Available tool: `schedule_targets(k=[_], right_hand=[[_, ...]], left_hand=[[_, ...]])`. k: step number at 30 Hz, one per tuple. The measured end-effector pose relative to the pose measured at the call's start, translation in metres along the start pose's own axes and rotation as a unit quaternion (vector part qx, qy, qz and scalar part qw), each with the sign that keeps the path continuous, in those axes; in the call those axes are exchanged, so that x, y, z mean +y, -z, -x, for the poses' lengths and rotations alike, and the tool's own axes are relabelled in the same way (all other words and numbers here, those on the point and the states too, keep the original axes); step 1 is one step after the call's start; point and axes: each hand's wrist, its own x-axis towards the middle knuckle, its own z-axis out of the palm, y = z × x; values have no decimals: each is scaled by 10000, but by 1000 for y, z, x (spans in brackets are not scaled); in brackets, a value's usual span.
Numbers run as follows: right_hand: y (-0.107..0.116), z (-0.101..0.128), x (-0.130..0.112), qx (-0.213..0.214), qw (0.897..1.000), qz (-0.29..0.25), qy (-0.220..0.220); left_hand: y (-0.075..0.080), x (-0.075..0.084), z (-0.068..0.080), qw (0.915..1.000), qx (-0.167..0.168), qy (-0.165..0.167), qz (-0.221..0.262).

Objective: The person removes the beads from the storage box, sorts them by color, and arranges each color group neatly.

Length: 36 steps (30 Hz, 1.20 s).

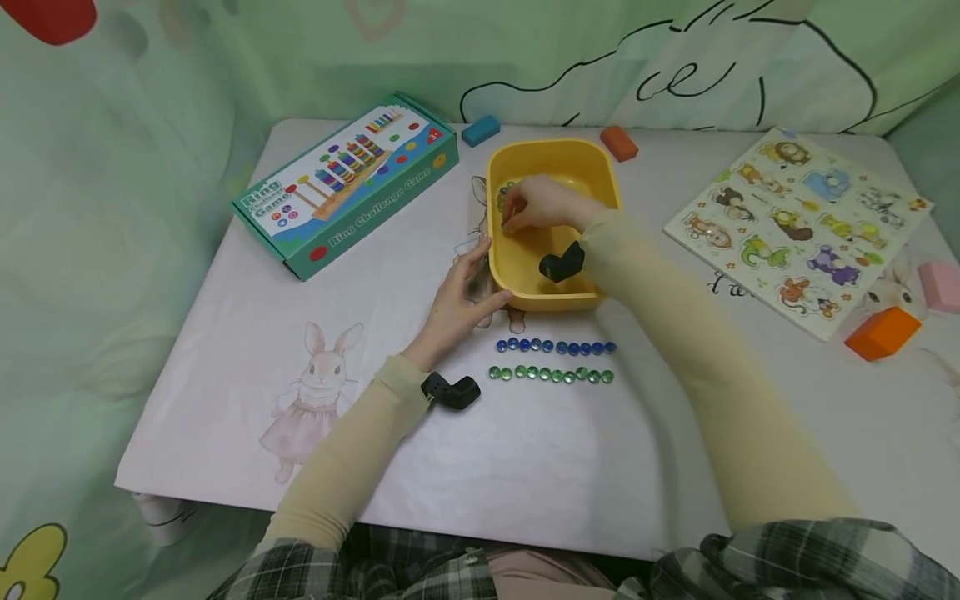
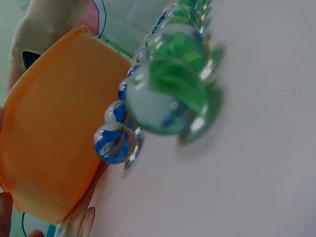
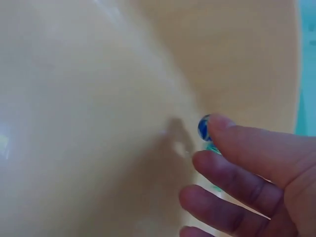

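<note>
A yellow plastic tub (image 1: 555, 302) stands on the table. Inside it is my right hand (image 1: 543, 202), by the left wall where several marbles (image 1: 504, 193) lie. At the thumb tip in the right wrist view is a blue marble (image 3: 203, 127), which the right hand (image 3: 256, 173) pinches; the index finger seems hidden behind the thumb. My left hand (image 1: 457, 302) rests spread against the tub's outer left side and near corner. In front of the tub run a row of blue marbles (image 1: 561, 347) and, nearer me, a row of green marbles (image 1: 557, 376).
A green Ring Challenge Game box (image 1: 360, 183) lies at the back left. An animal puzzle board (image 1: 795, 225) lies on the right, beside an orange block (image 1: 883, 333) and a pink block (image 1: 939, 286). Behind the tub sit a blue block (image 1: 481, 130) and a red-orange block (image 1: 618, 143).
</note>
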Motion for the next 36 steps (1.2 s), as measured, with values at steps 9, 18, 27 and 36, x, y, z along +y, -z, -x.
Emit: schedule_targets(k=[9, 18, 27, 36], right_hand=[[14, 30, -1, -65, 9992, 220, 341], [19, 76, -4, 246, 9984, 92, 500], [12, 126, -2, 641, 9953, -194, 704], [-13, 172, 11, 852, 9897, -720, 900]], left_hand=[[0, 1, 0, 10000, -34, 9, 5], [0, 2, 0, 9999, -60, 128, 24], [0, 3, 2, 9997, -49, 218, 16], [-1, 4, 4, 9999, -15, 126, 46]])
